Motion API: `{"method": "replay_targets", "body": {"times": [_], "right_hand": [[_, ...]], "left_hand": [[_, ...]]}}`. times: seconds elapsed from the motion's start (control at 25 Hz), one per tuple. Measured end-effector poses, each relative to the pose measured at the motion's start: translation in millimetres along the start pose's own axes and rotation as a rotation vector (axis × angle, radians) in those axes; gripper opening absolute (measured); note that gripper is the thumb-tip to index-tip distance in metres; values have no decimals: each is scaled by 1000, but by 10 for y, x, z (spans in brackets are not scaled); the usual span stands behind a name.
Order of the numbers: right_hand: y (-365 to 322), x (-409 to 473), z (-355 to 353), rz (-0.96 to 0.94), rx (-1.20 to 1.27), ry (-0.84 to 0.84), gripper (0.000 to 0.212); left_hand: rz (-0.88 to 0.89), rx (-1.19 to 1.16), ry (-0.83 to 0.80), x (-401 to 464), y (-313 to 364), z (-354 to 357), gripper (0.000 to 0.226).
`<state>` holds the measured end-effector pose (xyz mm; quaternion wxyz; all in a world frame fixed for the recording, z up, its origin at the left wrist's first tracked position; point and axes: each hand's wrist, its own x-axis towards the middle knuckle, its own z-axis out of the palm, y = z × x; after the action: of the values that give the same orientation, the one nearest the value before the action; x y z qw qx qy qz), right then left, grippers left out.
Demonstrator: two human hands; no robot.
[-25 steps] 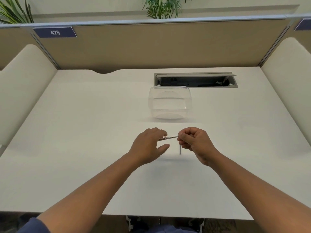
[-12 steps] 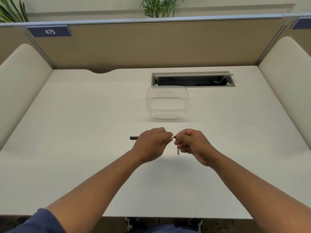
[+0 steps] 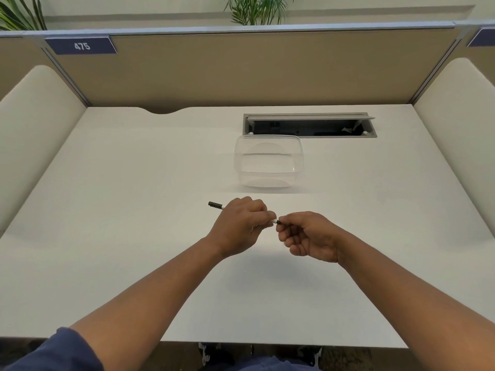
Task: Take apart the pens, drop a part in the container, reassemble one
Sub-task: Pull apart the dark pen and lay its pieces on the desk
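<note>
- Black-capped pen (image 3: 216,205) sits above the bench (image 3: 134,210), left hand (image 3: 239,226) closed around its barrel.
- Right hand (image 3: 308,235) fingers pinch the tip end.
- Clear container (image 3: 268,160) stands just beyond, seemingly empty.
- Risk: the small tip piece could slip and roll away.

The scene is being lit brightly and evenly from above. Soft, weak shadows are being thrown on the white matte desk top (image 3: 134,210), under the left hand (image 3: 239,227) and the right hand (image 3: 308,236). Pale reflections are being shown on the clear plastic container (image 3: 268,160). Straight lines are being bent near the edges by the wide lens. Fine details are being rendered slightly soft.
</note>
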<state>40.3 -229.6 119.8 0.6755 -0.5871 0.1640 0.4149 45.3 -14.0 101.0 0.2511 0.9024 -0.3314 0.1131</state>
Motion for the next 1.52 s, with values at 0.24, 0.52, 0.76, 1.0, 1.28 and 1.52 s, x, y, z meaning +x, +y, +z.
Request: {"method": "replay_targets", "body": {"times": [0.24,0.52,0.76,1.0,1.28,1.52], "right_hand": [[-15,-7,13,88,14,-78,23],[27,31,12,56,55,-46,12],[86,34,46,57,230,-17,3],[123,6,109,-68,345,19,17],[138,-13,156,-315,104,61,20],[141,-28,175,-572,-378,158,12]], "left_hand": [[72,5,4,-10,-19,-31,6],[139,40,31,-42,-62,-46,13],[139,7,59,-56,-50,-19,9],[153,0,96,-41,-35,-11,3],[92,-124,7,-36,-15,-67,9],[76,-158,-142,-64,-71,-136,11]]}}
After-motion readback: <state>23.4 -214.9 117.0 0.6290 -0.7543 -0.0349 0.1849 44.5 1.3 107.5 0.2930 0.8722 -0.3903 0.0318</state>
